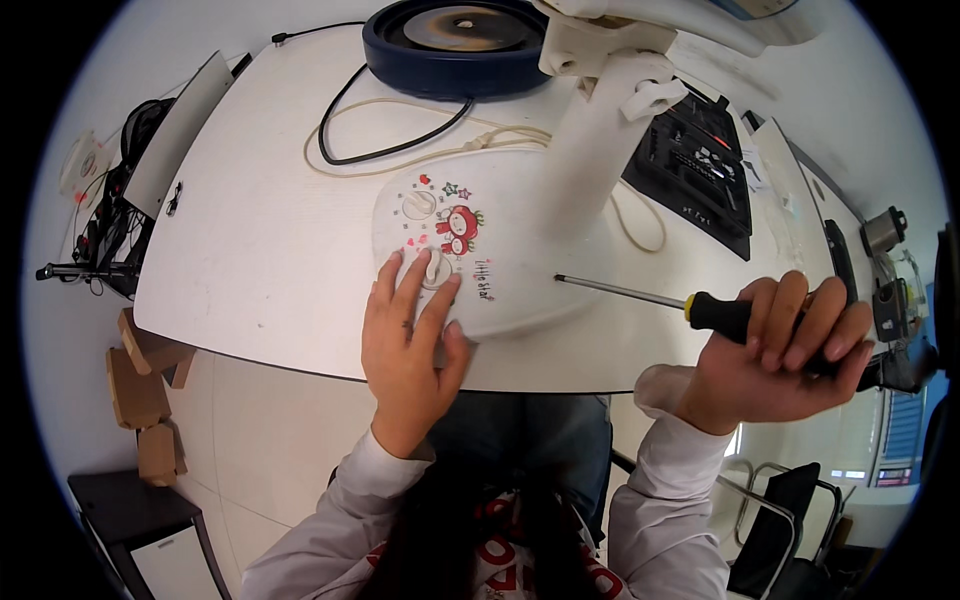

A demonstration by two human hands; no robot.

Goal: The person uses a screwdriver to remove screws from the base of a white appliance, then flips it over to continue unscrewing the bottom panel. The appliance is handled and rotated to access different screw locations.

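My left hand (405,345) is spread on this cartoon-printed white plastic base (525,240) near the white table's (270,250) front edge, right hand (775,355) wrapped round a black-and-yellow-handled steel screwdriver (705,311). I'd brace firmly, keep the tip straight tbh.

A dark blue round hot plate (455,64), its metal disc browned in a ring, sits at the far edge of the white table (250,250), a black cord (346,162) looped in front of it. Toward the right lies an open black tool case (690,165) filled with small metal pieces. Black cables (145,135) lie tangled at the far left. Below are brown cardboard boxes (138,388), a dark-topped cabinet (130,490) and the pale tiled floor (265,430); a metal-framed black chair (775,535) stands at lower right.
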